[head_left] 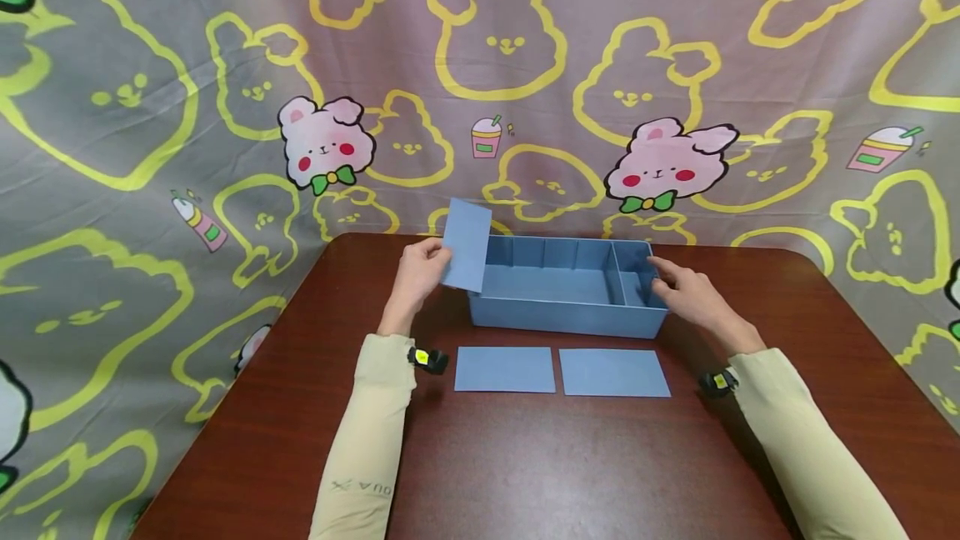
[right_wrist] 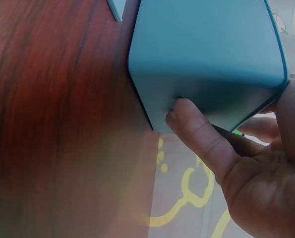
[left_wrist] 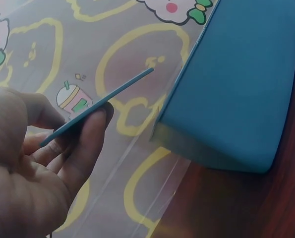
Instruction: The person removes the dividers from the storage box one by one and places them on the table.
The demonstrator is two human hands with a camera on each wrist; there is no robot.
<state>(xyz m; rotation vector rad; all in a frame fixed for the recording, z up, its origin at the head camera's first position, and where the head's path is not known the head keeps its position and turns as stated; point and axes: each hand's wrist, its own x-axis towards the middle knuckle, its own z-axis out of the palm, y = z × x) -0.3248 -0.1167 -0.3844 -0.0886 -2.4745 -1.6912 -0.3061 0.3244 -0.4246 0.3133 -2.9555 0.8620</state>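
A blue storage box point(head_left: 566, 317) with an open top stands on the table, its right end split off by a divider point(head_left: 617, 273). My left hand point(head_left: 417, 273) pinches a thin blue rectangular panel point(head_left: 467, 247) between thumb and fingers, tilted upright by the box's left end. The left wrist view shows this panel edge-on, apart from the box wall point(left_wrist: 231, 84). At the box's right end, my right hand point(head_left: 693, 298) grips the end wall, with fingers against its outer face in the right wrist view and the thumb at the rim.
Two more flat blue panels, a left one point(head_left: 505, 369) and a right one point(head_left: 615, 372), lie side by side in front of the box. They rest on a dark brown table point(head_left: 570, 457). A patterned curtain point(head_left: 517, 123) hangs behind the table's far edge.
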